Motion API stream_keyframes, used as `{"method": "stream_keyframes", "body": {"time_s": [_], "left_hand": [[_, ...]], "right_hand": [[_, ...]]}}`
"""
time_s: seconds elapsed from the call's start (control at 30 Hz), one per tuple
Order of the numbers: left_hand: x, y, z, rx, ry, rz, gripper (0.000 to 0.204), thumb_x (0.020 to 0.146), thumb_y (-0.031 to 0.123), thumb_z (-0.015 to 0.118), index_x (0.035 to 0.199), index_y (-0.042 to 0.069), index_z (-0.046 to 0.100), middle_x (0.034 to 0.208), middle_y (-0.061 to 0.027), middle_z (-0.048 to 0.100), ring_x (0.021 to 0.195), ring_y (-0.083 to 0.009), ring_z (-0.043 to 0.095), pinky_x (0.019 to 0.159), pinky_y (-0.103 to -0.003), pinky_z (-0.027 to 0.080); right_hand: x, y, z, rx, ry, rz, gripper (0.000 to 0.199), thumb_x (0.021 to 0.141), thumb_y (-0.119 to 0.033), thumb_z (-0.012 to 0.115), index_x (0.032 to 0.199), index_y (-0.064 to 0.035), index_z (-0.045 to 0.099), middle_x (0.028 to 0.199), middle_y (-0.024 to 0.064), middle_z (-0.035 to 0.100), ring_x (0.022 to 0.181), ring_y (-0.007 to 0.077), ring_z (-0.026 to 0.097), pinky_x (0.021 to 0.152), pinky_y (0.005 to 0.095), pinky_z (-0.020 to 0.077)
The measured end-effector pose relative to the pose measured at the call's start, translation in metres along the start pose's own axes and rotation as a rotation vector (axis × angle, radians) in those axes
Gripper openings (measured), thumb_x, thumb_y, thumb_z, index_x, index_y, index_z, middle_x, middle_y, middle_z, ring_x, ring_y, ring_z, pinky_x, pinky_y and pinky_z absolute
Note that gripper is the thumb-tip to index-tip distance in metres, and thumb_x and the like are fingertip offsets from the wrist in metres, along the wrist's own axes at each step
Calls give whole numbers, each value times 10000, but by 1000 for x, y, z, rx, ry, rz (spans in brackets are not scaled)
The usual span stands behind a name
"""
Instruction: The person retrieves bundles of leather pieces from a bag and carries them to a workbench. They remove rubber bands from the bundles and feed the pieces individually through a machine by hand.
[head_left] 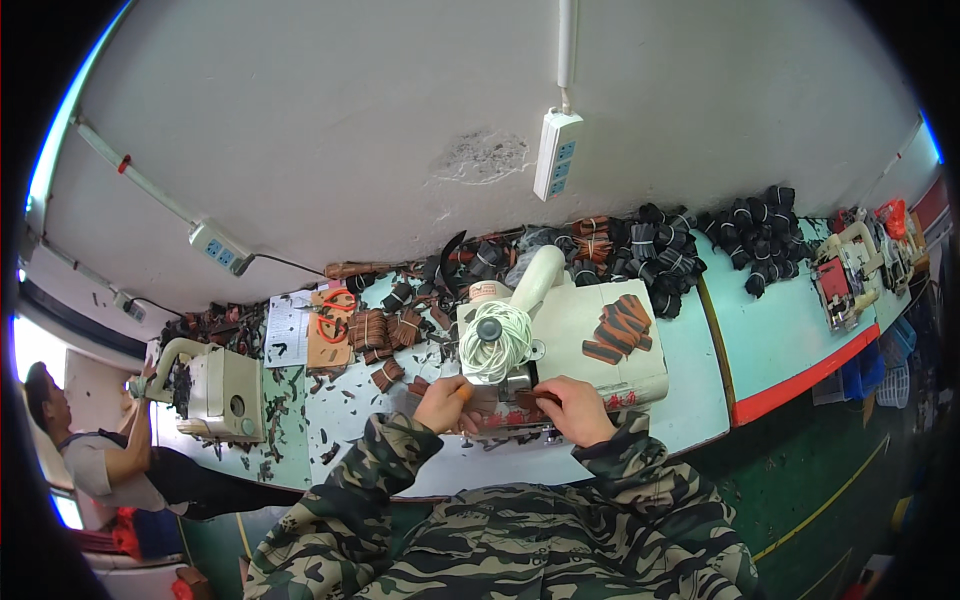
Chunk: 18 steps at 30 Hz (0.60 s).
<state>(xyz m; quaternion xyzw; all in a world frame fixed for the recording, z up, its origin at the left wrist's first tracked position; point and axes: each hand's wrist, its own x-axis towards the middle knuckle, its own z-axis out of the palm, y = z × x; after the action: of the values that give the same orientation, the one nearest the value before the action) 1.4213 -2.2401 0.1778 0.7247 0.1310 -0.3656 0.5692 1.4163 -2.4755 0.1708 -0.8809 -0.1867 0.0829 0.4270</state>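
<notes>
At the front of a cream bench machine (pixel 585 345), both my hands work low by its metal head (pixel 518 380). My left hand (pixel 442 404) is closed around a reddish-brown leather-like piece (pixel 484 400), partly hidden by the fingers. An orange cover shows on one of its fingertips. From the other side, my right hand (pixel 578 412) pinches a small dark-brown strip (pixel 536 396) close to the metal head. A coil of pale cord (pixel 492 345) rests on the machine around a dark knob (pixel 488 330). Brown strips with dark edges (pixel 620 328) lie on the machine's flat top.
Brown bundles (pixel 370 332) and scraps cover the table left of the machine, beside orange-handled scissors (pixel 335 318). Black bundles (pixel 660 255) pile up along the wall. A second machine (pixel 222 390) stands left, with a person (pixel 105 455) at it. Another machine (pixel 840 285) sits far right.
</notes>
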Motion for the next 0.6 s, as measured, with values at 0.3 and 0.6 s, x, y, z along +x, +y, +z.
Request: {"method": "stream_keyframes", "body": {"time_s": [0.3,0.6], "left_hand": [[6,-7,-11,-150,-74,-12,293,921,140,314,1077,-29,496,762,-136,612,566,-183,627,391,-214,467],[12,-4,3,-119,-63,22,256,917,156,327,1007,-35,472,774,-152,611,597,-200,631,436,-237,481]], "right_hand": [[-1,-4,2,11,125,-9,176,737,-149,588,891,-64,581,824,126,577,744,320,557,659,387,445],[9,-11,12,-31,12,-36,224,734,-135,586,947,-66,576,823,137,579,773,330,554,675,388,446]]}}
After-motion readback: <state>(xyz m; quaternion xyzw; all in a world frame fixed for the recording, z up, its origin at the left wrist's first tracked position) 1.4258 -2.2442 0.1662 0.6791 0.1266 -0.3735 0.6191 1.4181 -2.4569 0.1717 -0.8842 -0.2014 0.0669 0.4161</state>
